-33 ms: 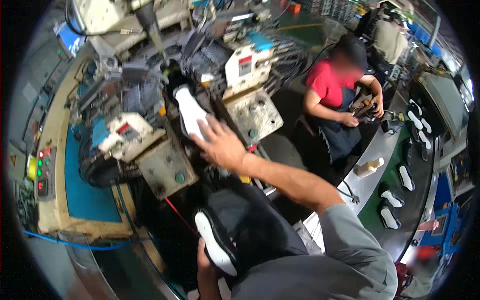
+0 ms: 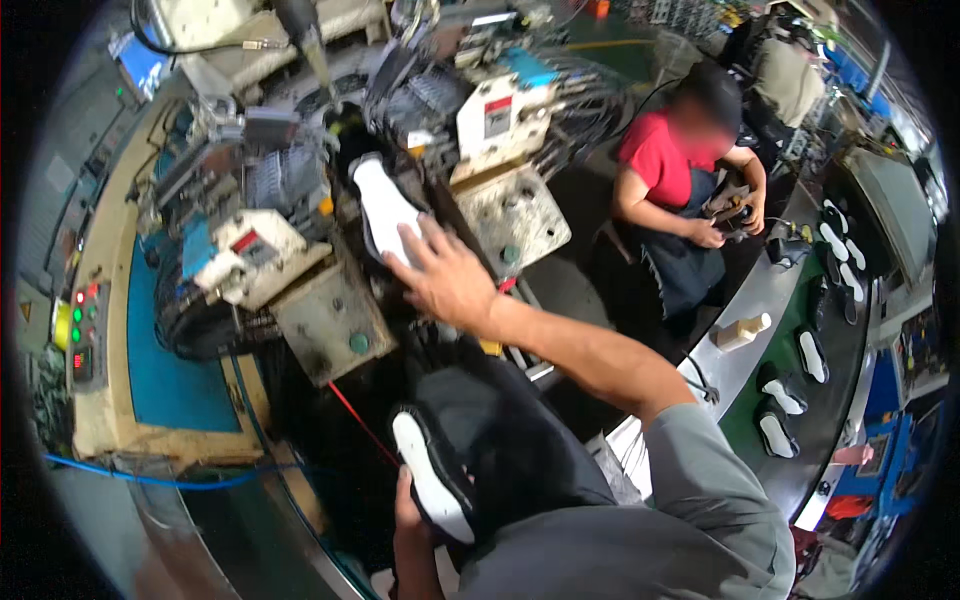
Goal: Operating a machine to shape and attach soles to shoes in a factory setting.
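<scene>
A black shoe upper with a white bottom [image 2: 388, 210] sits sole-up in the machine, its toe end pointing away from me. My right hand [image 2: 450, 283] lies over the near end of that shoe, fingers spread on the white surface and not wrapped round it. Low in the view, by my dark trouser leg, my left hand [image 2: 408, 510] grips a second black shoe upper with a white bottom [image 2: 428, 480]. That shoe is tilted, white side up. Most of the left fingers are hidden behind it.
Cream machine heads flank the shoe, with metal plates bearing green buttons [image 2: 359, 343] below. A control panel [image 2: 85, 335] stands left. At right, a curved conveyor [image 2: 745, 405] carries several shoes and a pale bottle [image 2: 742, 332]. A seated co-worker in red [image 2: 660, 160] handles a shoe.
The view has shifted slightly. My right hand stays on the shoe in the machine, and my left hand still holds the other shoe.
</scene>
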### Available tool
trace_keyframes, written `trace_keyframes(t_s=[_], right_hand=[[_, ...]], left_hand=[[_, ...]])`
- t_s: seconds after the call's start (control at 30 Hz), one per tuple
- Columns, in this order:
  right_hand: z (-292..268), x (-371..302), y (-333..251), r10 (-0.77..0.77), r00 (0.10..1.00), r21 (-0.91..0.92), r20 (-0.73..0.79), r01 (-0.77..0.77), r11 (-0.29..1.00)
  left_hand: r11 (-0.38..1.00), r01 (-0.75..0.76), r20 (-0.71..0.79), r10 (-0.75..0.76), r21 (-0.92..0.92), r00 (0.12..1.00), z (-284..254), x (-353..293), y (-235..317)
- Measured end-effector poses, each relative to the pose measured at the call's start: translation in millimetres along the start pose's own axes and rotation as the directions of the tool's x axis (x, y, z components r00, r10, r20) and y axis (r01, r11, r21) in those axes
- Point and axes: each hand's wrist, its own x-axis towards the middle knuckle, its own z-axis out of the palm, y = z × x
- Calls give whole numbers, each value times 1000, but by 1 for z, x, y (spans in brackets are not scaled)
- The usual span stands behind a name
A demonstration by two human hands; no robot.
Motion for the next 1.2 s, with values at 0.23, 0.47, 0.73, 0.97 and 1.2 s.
trace_keyframes(t_s=[0.23, 0.47, 0.73, 0.97, 1.2], right_hand=[[14, 45, 8, 24, 998, 13, 65, -25, 1000], [36, 131, 42, 63, 985, 21, 163, -68, 997], [42, 158, 47, 32, 999, 7, 2, -32, 999], [30, 171, 33, 103, 995, -45, 8, -102, 994], [45, 92, 28, 124, 978, 266, -167, -77, 961]], left_hand=[[980, -24, 42, 16, 196, 999, 9, 27, 3], [957, 98, -122, -67, 274, 990, 15, 64, 24], [936, -35, 129, -11, 351, 992, -1, 112, 52], [904, -163, 148, 113, 396, 983, -4, 112, 41], [961, -142, 117, 116, 238, 986, 30, 83, 55]])
